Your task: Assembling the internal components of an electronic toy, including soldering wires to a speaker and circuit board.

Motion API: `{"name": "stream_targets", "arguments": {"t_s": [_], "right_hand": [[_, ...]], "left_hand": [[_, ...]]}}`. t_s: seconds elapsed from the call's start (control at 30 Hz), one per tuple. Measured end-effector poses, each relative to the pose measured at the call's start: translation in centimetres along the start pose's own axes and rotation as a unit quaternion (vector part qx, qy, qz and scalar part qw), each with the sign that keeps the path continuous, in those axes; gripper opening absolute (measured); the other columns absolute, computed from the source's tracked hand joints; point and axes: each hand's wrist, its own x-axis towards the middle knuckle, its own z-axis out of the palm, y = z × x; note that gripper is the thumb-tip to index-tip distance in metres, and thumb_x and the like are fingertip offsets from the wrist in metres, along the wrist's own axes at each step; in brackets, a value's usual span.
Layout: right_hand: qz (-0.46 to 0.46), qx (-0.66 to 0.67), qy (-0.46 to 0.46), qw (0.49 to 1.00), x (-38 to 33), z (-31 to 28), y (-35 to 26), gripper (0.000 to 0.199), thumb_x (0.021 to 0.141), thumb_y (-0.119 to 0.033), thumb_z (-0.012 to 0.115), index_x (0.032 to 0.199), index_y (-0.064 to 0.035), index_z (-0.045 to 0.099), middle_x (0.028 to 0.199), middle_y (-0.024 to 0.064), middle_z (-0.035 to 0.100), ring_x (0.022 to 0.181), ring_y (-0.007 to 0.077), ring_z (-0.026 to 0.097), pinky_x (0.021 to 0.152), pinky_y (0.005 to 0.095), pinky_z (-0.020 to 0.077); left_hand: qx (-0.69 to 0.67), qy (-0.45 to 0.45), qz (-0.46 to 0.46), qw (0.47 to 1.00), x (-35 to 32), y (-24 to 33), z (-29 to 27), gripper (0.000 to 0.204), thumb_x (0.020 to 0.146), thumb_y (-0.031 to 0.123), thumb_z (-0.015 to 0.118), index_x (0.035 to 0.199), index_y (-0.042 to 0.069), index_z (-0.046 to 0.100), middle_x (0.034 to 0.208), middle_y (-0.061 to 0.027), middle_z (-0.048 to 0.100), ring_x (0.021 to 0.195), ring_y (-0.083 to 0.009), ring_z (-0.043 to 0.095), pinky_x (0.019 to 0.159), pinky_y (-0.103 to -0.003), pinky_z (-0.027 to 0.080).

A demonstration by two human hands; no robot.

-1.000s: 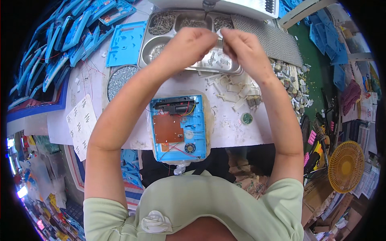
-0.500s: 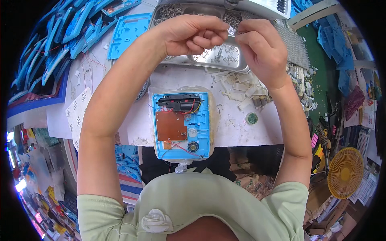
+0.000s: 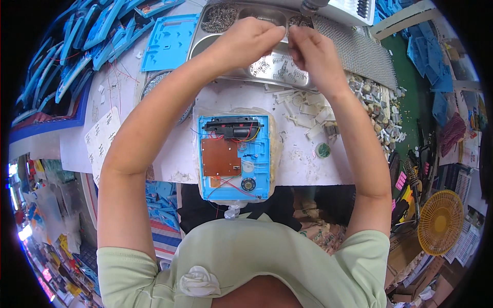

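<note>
Both my hands are raised close together over a steel compartment tray [image 3: 272, 79] at the far side of the table. My left hand [image 3: 254, 40] is closed, thumb and fingers pinched at the tip. Close beside it, my right hand [image 3: 317, 56] is pinched too, its fingertips almost meeting the left's. Whatever they hold is too small to make out. Small springs [image 3: 280, 65] lie in the tray's near compartment. Nearer me, a blue plastic housing [image 3: 262, 146] lies open, carrying a brown circuit board [image 3: 221, 156], a black motor unit [image 3: 240, 132], a round speaker [image 3: 248, 184] and thin wires.
Blue housings [image 3: 72, 46] are heaped at the far left, with a blue panel [image 3: 169, 43] beside the tray. White plastic pieces [image 3: 308, 110] and small metal parts [image 3: 377, 105] lie to the right, near a small green round item [image 3: 322, 150]. A yellow fan [image 3: 440, 222] stands far right.
My right hand has moved a little left and turned. My left hand's fingers have curled in more. The hands stay close together over the tray, and the view has shifted slightly.
</note>
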Motion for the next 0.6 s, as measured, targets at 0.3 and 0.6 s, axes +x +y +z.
{"name": "stream_targets", "arguments": {"t_s": [0.3,0.6], "right_hand": [[-0.426,-0.271,0.065,0.861,-1.6,-0.1,0.0,0.018,0.075,0.002,0.071,0.092,-0.0051,0.068,0.091,0.0103,0.067,0.082,0.0304,0.065,0.068,0.0391,0.0528],[0.113,0.222,-0.046,0.967,-2.7,1.1,-2.8,0.017,0.095,-0.016,0.067,0.086,-0.0017,0.067,0.089,0.0073,0.069,0.077,0.0140,0.066,0.063,0.0268,0.0520]], "left_hand": [[-0.464,-0.191,-0.286,0.816,-2.2,0.7,-1.6,0.028,0.101,0.027,0.060,0.097,0.000,0.067,0.089,-0.0117,0.073,0.049,0.0003,0.040,0.038,-0.015,0.028],[0.022,-0.035,0.088,0.995,-5.3,1.3,-0.5,0.016,0.096,0.016,0.063,0.089,0.002,0.063,0.073,-0.0018,0.058,0.066,-0.0093,0.054,0.058,-0.027,0.042]]}}
